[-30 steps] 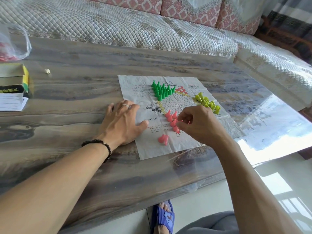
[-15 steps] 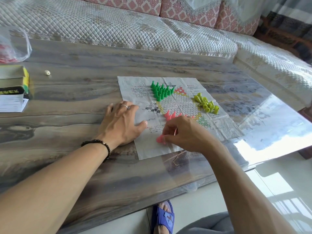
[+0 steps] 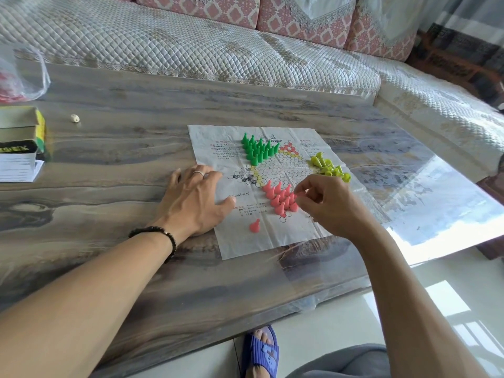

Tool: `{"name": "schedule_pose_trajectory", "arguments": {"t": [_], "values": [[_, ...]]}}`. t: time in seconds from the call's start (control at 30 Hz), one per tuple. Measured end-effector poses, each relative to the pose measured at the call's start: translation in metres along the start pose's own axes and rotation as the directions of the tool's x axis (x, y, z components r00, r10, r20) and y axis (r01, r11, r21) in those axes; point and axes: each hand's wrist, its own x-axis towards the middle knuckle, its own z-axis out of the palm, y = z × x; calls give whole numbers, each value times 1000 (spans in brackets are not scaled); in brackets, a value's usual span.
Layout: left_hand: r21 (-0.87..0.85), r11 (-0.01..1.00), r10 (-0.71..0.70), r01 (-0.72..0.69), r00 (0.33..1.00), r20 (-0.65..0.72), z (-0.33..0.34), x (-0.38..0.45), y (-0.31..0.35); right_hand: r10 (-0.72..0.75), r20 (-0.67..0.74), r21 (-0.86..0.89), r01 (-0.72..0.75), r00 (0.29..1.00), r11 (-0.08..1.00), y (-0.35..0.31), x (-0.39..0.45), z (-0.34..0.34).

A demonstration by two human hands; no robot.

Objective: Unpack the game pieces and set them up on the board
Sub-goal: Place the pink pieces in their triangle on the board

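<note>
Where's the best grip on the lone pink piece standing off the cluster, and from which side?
Pinch the lone pink piece at its narrow upper taper, coming straight down from above. It stands upright on the paper board, wide base down, apart from the pink cluster, so bare paper surrounds it. The right hand seems the likelier choice; the left hand lies flat on the board's edge.

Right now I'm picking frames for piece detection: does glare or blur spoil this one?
Head view: strong window glare whitens the table at its right edge, clear of the paper board; the pink pieces and green pieces look sharp; wide-angle bending curves the sofa; the plastic bag at far left is soft.
</note>
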Motion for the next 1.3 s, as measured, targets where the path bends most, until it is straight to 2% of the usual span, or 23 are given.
{"name": "schedule_pose_trajectory", "arguments": {"t": [0.13,0.33,0.47,0.77,0.97,1.3], "values": [[-2,1000,0,0,1000,-3,1,0,0,10,59,-88,-5,998,996,1,-1,-1],[-3,1000,11,-11,1000,-22,2,0,-1,48,177,-112,-28,983,993,4,-3,2],[1,1000,8,-8,1000,-20,3,1,-2,72,205,-121,-47,976,992,5,0,7],[9,1000,12,-11,1000,-15,2,1,-2,83,159,-113,-65,984,991,9,2,8],[13,1000,11,-11,1000,-16,1,0,0,36,118,-174,-15,992,985,7,4,10],[4,1000,7,-7,1000,-6,2,1,-1,59,80,-175,-44,995,984,3,2,10]]}}
